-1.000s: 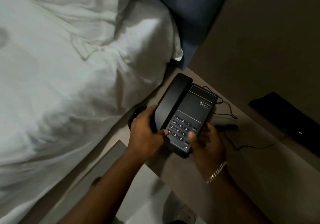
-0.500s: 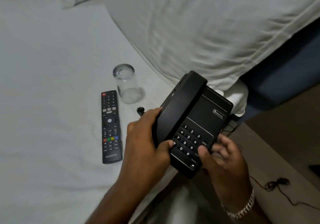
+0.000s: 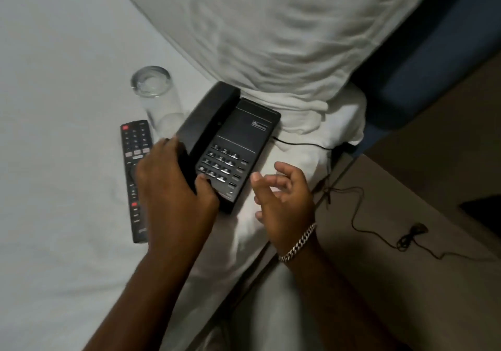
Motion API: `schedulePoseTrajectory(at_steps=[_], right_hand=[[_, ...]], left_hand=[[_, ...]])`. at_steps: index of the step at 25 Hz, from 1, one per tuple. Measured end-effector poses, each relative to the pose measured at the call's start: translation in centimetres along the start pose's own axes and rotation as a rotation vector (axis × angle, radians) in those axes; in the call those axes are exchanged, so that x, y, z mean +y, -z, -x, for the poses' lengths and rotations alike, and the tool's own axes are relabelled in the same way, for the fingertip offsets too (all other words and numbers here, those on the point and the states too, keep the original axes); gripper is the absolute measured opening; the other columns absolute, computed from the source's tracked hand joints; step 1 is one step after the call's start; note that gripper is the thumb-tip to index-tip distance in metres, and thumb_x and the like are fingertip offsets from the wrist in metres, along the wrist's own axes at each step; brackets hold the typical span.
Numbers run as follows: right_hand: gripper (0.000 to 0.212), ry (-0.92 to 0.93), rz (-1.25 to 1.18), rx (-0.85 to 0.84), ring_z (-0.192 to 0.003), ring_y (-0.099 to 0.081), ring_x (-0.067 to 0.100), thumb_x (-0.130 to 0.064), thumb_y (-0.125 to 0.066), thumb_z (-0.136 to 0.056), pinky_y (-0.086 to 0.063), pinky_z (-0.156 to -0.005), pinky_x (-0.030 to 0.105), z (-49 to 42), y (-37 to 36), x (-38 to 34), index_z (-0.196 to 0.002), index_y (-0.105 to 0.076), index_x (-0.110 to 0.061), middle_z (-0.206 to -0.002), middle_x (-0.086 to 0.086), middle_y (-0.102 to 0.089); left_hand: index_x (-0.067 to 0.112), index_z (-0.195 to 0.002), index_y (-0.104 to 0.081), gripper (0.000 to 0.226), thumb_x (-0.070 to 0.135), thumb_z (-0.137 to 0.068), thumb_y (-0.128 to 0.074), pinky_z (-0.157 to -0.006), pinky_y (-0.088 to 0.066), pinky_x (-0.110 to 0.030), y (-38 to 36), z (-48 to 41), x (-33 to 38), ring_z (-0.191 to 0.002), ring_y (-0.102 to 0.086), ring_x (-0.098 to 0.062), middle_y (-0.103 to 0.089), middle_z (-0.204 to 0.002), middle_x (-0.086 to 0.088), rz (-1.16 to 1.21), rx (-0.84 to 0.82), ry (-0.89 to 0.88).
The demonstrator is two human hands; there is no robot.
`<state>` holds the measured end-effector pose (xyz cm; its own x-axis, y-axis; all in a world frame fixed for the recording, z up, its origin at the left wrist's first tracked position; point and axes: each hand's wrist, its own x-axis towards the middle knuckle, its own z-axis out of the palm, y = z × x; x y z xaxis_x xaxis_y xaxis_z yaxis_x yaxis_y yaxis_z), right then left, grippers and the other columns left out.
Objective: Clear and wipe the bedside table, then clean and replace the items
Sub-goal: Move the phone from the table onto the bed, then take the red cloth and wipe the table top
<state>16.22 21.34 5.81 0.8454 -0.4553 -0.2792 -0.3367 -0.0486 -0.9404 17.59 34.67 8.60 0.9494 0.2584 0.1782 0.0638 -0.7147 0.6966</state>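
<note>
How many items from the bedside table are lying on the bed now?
3: the telephone beside the pillow, the drinking glass to its left, and the remote control below the glass. The arms may hide others.

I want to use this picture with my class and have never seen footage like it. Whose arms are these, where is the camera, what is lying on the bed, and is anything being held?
There is no machine here. The arms belong to a person who wears a wide-angle camera on the head, so you look forward and down along their own arms.

On the white bed sheet lie a black desk telephone, a TV remote and a clear drinking glass. A big white pillow lies behind them. The telephone's thin cord trails off to the right, over the brown bedside table.

The left hand grips the telephone by its handset side. The right hand, with a chain bracelet at the wrist, is open beside the telephone and holds nothing.
</note>
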Motion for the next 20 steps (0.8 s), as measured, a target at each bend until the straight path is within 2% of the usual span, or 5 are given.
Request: schedulePoseTrajectory(at_steps=[2,5,13,18,20], right_hand=[[0.03,0.015,-0.006,0.033,-0.077,-0.068,0.028,-0.031,-0.074,-0.079,-0.058,-0.073,0.052,0.8,3.6,0.5,-0.104,-0.059,-0.027,-0.099,0.003,-0.067],[0.019,0.041,0.05,0.126,-0.077,-0.068,0.017,-0.029,-0.072,-0.081,-0.06,-0.071,0.042,2.5,12.6,2.3,-0.098,-0.064,-0.027,-0.099,-0.001,-0.069],[0.016,-0.065,0.114,0.456,-0.085,-0.063,-0.003,-0.025,-0.067,-0.083,-0.049,-0.068,0.005,10.9,40.0,10.8,-0.098,-0.065,-0.031,-0.1,-0.012,-0.069],[0.02,-0.081,0.147,0.801,-0.087,-0.066,0.012,-0.006,-0.067,-0.08,-0.053,-0.078,0.025,18.4,56.0,16.5,-0.098,-0.069,-0.016,-0.097,0.001,-0.071],[0.021,-0.106,0.244,0.949,-0.088,-0.065,0.02,-0.006,-0.067,-0.079,-0.054,-0.08,0.033,21.1,60.6,18.9,-0.098,-0.068,-0.012,-0.095,0.005,-0.071]], left_hand=[[-0.001,-0.13,-0.049,0.057,0.012,-0.075,-0.058,-0.111,-0.029,-0.046,-0.9,3.3,2.3,-0.126,-0.046,-0.04,-0.053,-0.132,-0.022,-0.005,0.043,-0.059],[-0.001,-0.131,-0.051,0.057,0.012,-0.075,-0.058,-0.105,-0.038,-0.052,-4.7,10.1,7.3,-0.123,-0.05,-0.037,-0.056,-0.131,-0.019,0.134,-0.06,-0.17],[0.019,-0.126,-0.058,0.039,0.01,-0.088,-0.06,-0.09,-0.054,-0.033,-16.9,32.1,22.3,-0.111,-0.055,0.003,-0.062,-0.122,0.009,0.403,-0.695,-0.273],[0.017,-0.119,-0.062,0.034,0.005,-0.087,-0.062,-0.069,-0.05,-0.008,-22.7,47.7,30.2,-0.096,-0.062,-0.002,-0.067,-0.111,0.005,0.384,-0.981,-0.391],[0.023,-0.111,-0.064,0.031,0.005,-0.086,-0.063,-0.062,-0.048,-0.006,-24.6,52.9,31.9,-0.084,-0.064,-0.004,-0.069,-0.1,0.003,0.331,-1.114,-0.374]])
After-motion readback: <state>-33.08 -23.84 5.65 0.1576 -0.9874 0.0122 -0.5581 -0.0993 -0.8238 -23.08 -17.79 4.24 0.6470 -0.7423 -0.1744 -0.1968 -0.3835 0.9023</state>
